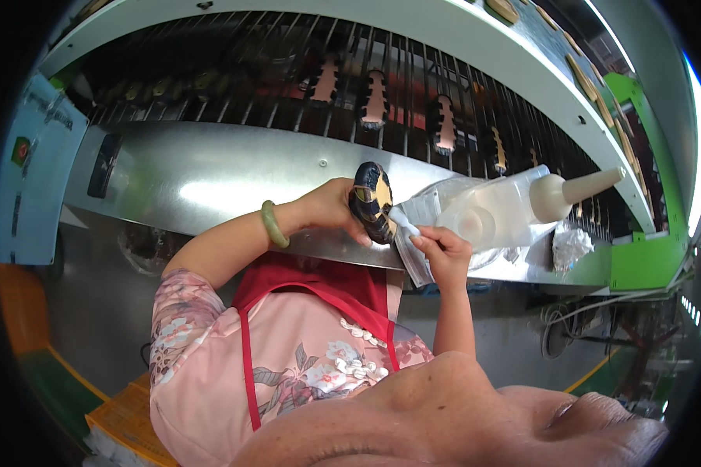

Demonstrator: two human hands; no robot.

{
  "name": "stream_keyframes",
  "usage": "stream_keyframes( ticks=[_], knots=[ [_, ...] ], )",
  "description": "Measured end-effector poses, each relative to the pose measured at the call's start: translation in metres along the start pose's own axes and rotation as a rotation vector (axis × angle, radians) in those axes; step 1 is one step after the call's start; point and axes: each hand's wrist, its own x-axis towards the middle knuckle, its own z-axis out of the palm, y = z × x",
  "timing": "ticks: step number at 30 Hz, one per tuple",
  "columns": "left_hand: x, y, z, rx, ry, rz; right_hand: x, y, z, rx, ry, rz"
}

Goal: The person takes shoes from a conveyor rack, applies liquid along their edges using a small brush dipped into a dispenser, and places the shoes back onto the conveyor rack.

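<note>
Right hand (444,253) is clenched around a small white cloth (407,220), its fingers pinching the cloth against the toe end of a shoe sole (372,202). Left hand (331,206) grasps that same sole from the other side, thumb and fingers wrapped around its edge; a green bangle (273,224) sits on the left wrist. The sole is black with a tan face and is held tilted, just above the front edge of a shiny metal shelf (210,179).

Just beyond the right hand, a clear plastic squeeze bottle (498,210) lies on its side on the shelf, its cream conical nozzle (588,187) pointing right. A crumpled piece of foil (570,245) rests near the bottle, further right.

Behind the shelf, a rack of dark metal bars (288,70) carries several more soles (375,100), spaced apart along its length. A white curved frame (413,23) spans the top.
</note>
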Motion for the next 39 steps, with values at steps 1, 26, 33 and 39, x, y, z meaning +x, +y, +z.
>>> stream_keyframes(
  ticks=[1,26,33,39],
  knots=[
    [0.000,-0.002,-0.001,-0.045,-0.005,-0.008,0.003,0.001,0.000,0.002,-0.009,-0.009],
    [0.002,-0.014,-0.178,-0.341,1.004,0.250,-0.001,0.048,0.091,0.798,-0.146,0.345],
    [0.087,-0.038,-0.260,-0.266,1.182,0.503,-0.005,0.045,0.091,0.730,-0.144,0.436],
    [0.096,-0.068,-0.311,0.798,1.188,-0.139,-0.004,0.039,0.090,0.732,-0.142,0.490]
  ],
)
